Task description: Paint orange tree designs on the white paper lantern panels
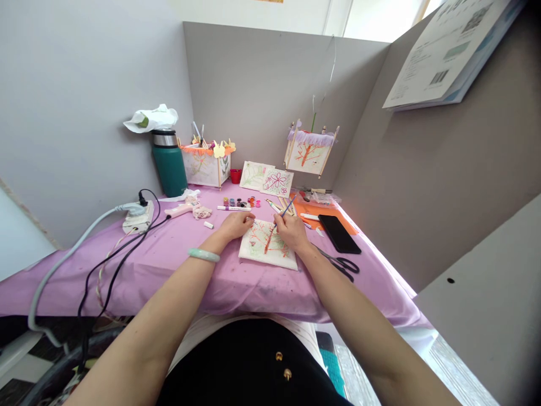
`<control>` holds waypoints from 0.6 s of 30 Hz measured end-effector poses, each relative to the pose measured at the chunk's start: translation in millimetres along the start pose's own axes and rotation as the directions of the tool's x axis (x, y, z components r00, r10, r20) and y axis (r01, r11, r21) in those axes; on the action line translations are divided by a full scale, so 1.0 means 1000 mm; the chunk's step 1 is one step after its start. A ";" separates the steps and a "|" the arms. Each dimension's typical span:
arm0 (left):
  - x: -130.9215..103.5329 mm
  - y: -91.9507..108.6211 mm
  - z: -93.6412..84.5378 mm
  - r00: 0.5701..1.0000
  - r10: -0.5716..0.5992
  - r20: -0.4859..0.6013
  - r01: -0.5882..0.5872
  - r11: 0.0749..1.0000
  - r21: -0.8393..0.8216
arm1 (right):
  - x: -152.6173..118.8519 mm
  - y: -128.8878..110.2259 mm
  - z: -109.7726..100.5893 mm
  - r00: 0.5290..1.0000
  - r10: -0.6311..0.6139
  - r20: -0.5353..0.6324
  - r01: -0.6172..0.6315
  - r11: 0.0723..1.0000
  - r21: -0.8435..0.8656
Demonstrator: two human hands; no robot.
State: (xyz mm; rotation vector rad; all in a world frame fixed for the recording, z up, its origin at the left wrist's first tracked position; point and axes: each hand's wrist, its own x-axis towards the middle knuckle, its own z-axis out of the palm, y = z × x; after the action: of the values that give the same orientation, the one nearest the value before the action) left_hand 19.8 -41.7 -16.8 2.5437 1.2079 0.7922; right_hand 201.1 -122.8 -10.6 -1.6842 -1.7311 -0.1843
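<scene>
A white sheet (257,249) painted with a red-brown tree and green dabs lies on the pink-purple tablecloth (249,290). My right hand (291,230) grips a thin blue brush (289,205), its tip down near the top of the tree. At the sheet's upper left corner rests my left hand (237,225), fingers bent and close together; whether anything is pinched there is too small to tell. Small paint pots (240,202) and a purple-and-white marker (234,208) are just beyond my hands.
Right of the sheet are black scissors (344,264) and a black phone (339,234) on an orange sheet. At the left stand a green bottle (169,163) and a power strip (138,217) with cables. A decorated lantern (310,153) hangs at the back.
</scene>
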 end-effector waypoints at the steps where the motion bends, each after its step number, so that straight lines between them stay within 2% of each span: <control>1: 0.000 0.000 0.000 1.000 -0.001 0.001 0.001 1.000 0.001 | 0.000 0.000 0.000 1.000 0.007 -0.006 -0.007 1.000 -0.008; 11: -0.001 0.001 -0.001 1.000 -0.018 -0.017 0.018 1.000 -0.008 | 0.001 0.002 -0.001 0.990 0.050 -0.130 -0.059 0.996 -0.068; 18: 0.000 0.001 -0.001 0.999 -0.029 -0.024 0.029 1.000 -0.007 | 0.001 0.002 0.000 0.991 0.049 -0.126 -0.059 0.995 -0.077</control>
State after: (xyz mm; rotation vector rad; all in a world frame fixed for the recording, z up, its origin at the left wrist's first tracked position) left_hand 20.1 -42.8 -15.6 2.5131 1.2444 0.8213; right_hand 203.2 -121.6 -10.3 -1.7376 -1.6031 -0.3305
